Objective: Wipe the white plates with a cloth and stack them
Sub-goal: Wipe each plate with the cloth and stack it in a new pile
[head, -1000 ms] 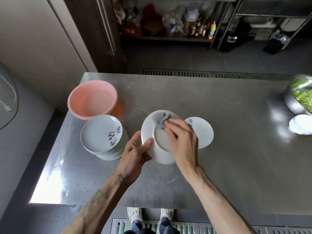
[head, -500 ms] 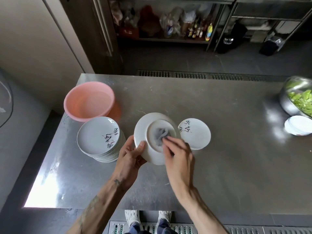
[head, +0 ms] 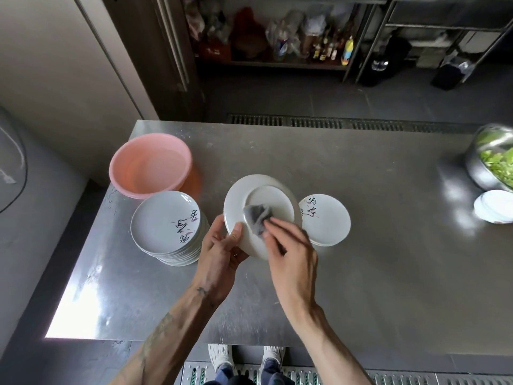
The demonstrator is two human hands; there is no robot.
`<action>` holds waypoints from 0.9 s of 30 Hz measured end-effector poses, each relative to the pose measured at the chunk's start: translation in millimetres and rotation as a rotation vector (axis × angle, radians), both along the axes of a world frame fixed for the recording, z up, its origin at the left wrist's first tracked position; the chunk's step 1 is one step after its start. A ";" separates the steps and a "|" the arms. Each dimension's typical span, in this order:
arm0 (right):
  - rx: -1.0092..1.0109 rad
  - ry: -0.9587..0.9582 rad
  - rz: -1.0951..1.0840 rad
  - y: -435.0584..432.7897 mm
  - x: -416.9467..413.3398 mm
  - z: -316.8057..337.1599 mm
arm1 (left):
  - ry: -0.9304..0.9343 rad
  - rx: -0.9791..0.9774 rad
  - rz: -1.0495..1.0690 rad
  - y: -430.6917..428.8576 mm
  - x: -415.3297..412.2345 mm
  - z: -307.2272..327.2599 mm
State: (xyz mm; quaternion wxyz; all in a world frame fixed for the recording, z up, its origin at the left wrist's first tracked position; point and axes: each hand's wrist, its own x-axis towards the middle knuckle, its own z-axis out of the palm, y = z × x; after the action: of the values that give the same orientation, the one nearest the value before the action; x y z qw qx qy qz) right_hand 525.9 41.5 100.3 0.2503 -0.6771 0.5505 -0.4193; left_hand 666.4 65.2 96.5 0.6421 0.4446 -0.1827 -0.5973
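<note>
plate [head: 258,198]: glazed ceramic, rigid, brittle, moderate weight for one hand. Likely slick if damp, so judged a drop and chip risk over the steel table [head: 361,273]

Best hold is the rim, thumb on one face and fingers behind. The left hand [head: 222,251] does exactly that at the plate's 7 o'clock edge, thumb on the upward face. The plate is held off the table, tilted toward the camera, underside up with the foot ring showing

cloth [head: 256,219]: small, grey, soft, bunched. It needs fingertip pressure or it will skid on the glaze. The right hand [head: 291,251] comes in from 5 o'clock with fingers stretched out, pressing the cloth inside the foot ring. It is motion-blurred and the thumb is hidden

Looks: plain white back, no marks visible. The tall stack [head: 163,218] at the plate's 9 o'clock shows black brush lettering with pink accents on its top face. The low pile [head: 327,220] at 3 o'clock has the same print, so I'd guess that's the wiped pile

The pink basin [head: 150,162] sits at 10 o'clock, just beyond the tall stack
</note>
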 end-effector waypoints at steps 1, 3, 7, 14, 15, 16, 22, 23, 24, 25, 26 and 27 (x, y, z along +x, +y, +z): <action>0.027 -0.026 -0.069 -4.8 -2.9 -2.2 | -0.013 0.011 0.014 0.8 -1.1 -0.4; 0.048 -0.042 -0.137 -2.5 -1.8 -4.9 | -0.008 0.024 0.053 0.2 -5.0 -0.9; -0.052 -0.026 -0.023 20.5 12.8 -6.4 | 0.028 0.014 0.099 -4.5 -10.9 0.8; -0.015 -0.130 -0.112 23.4 20.0 -9.7 | 0.048 0.039 0.187 -8.5 -17.7 2.5; -0.025 -0.124 -0.086 24.2 20.4 -9.9 | 0.047 0.037 0.186 -8.6 -18.2 3.3; -0.003 -0.150 -0.109 20.3 18.5 -11.5 | 0.039 0.034 0.189 -8.7 -18.5 3.9; -0.011 -0.132 -0.166 21.3 19.3 -8.4 | 0.041 0.031 0.193 -8.2 -18.3 1.2; -0.009 -0.140 -0.146 21.9 18.5 -9.6 | 0.034 0.029 0.186 -7.6 -17.9 0.4; 0.016 -0.171 -0.166 17.9 15.0 -11.0 | 0.019 0.030 0.181 -7.1 -17.4 0.1; 0.048 -0.208 -0.212 10.5 8.9 -12.8 | 0.006 0.035 0.177 -6.2 -16.6 0.0; 0.087 -0.234 -0.252 1.3 1.7 -14.2 | 0.000 0.044 0.173 -5.2 -15.8 -0.6; 0.124 -0.245 -0.271 -8.6 -5.9 -14.7 | -0.003 0.052 0.163 -3.5 -14.7 -1.1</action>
State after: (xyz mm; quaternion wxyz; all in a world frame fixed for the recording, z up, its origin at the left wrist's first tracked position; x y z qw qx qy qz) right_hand 520.0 32.9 85.6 0.2980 -0.5241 0.6267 -0.4938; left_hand 651.6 61.7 95.4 0.6765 0.4754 -0.1313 -0.5469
